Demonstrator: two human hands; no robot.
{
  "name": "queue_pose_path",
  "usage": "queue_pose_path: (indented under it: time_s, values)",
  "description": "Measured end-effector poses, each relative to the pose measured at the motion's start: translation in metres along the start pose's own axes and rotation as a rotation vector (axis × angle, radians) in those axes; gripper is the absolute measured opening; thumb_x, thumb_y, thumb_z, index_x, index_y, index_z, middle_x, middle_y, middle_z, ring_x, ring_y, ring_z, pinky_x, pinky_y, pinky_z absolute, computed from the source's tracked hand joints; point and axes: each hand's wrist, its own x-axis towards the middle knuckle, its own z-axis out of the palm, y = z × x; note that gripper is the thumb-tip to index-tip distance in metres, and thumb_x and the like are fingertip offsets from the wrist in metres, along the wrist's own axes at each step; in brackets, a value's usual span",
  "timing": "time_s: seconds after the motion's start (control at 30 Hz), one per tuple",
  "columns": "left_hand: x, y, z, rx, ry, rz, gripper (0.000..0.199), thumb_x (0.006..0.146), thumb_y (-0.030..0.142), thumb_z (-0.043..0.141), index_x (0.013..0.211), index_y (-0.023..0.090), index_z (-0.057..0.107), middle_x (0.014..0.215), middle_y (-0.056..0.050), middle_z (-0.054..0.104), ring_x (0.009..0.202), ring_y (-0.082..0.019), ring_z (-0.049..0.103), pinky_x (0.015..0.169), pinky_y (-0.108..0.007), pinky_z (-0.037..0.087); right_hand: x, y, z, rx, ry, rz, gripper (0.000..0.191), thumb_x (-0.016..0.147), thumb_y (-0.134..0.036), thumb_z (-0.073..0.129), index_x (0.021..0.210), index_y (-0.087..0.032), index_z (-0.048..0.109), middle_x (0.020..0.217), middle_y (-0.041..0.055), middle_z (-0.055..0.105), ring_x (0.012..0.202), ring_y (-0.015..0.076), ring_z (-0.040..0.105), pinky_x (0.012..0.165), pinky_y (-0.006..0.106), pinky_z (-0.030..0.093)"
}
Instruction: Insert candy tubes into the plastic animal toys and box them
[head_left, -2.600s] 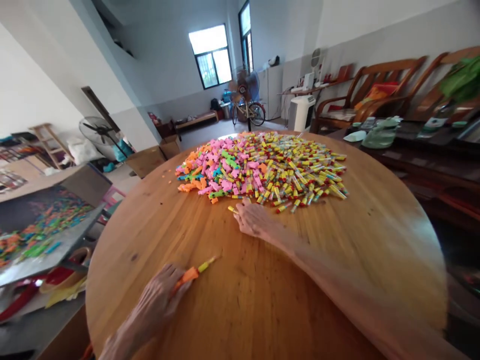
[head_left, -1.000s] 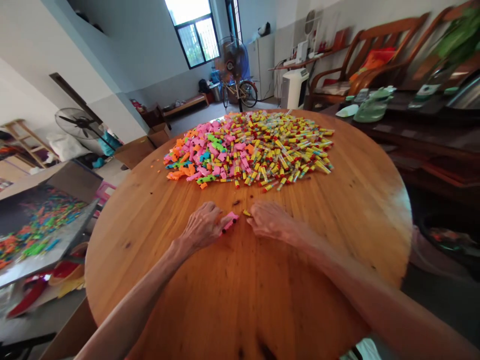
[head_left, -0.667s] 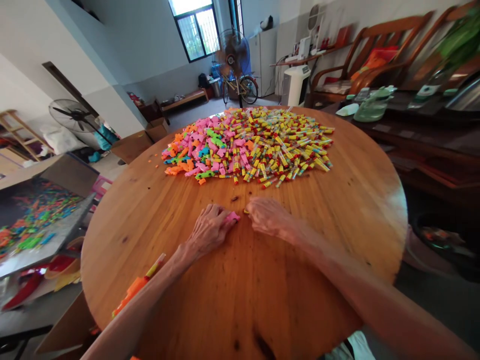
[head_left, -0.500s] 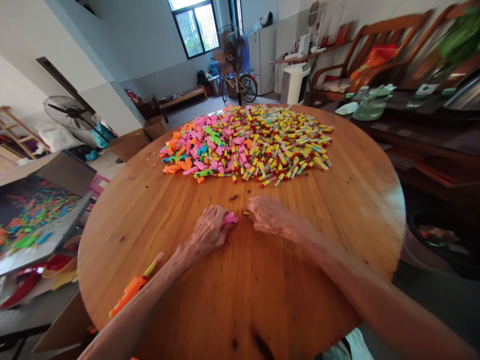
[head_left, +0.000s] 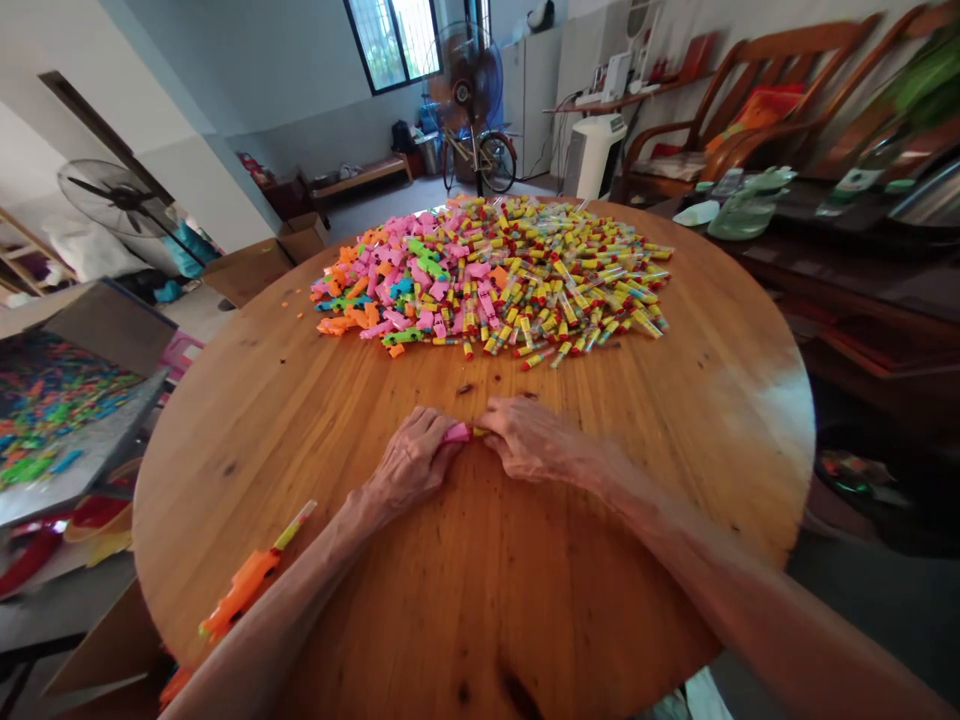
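While both hands meet at the tabletop's (head_left: 675, 440) middle, the left hand (head_left: 411, 462) pinches a pink piece (head_left: 455, 432) and the right hand (head_left: 529, 438) closes on a small tube, seemingly joining them; seating it fully needs a straight push.

Pink piece (head_left: 455, 432), orange toy (head_left: 244, 585) (yellow tip), brown table (head_left: 525, 580)

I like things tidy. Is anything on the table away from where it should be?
One orange toy piece lies alone near the table edge, far from the big colourful pile. A few orange bits sit scattered left of the pile.
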Motion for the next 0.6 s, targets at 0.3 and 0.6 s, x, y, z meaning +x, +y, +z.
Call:
queue_pose_path:
  time_s: [0.3, 0.6]
  values:
    - [0.000, -0.006, -0.001, -0.010, -0.048, 0.039, 0.019, 0.105, 0.025, 0.043, 0.097, 0.016, 0.058, 0.092, -0.008, 0.060, 0.088, -0.021, 0.051, 0.079, -0.035, 0.044, 0.001, 0.003, 0.011, -0.045, 0.030, -0.068, 0.025, 0.088, -0.007, 0.055, 0.106, -0.014, 0.070, 0.098, 0.0104, 0.065, 0.079, 0.0181, 0.057, 0.070, 0.030, 0.038]
    - [0.007, -0.012, -0.007, -0.001, -0.110, 0.100, 0.020, 0.105, 0.023, 0.042, 0.096, 0.015, 0.058, 0.091, -0.009, 0.058, 0.085, -0.021, 0.050, 0.076, -0.034, 0.044, 0.002, 0.000, 0.004, -0.154, -0.056, -0.103, 0.026, 0.084, -0.007, 0.051, 0.100, -0.014, 0.070, 0.095, 0.0085, 0.059, 0.060, 0.0134, 0.037, 0.057, 0.033, 0.022]
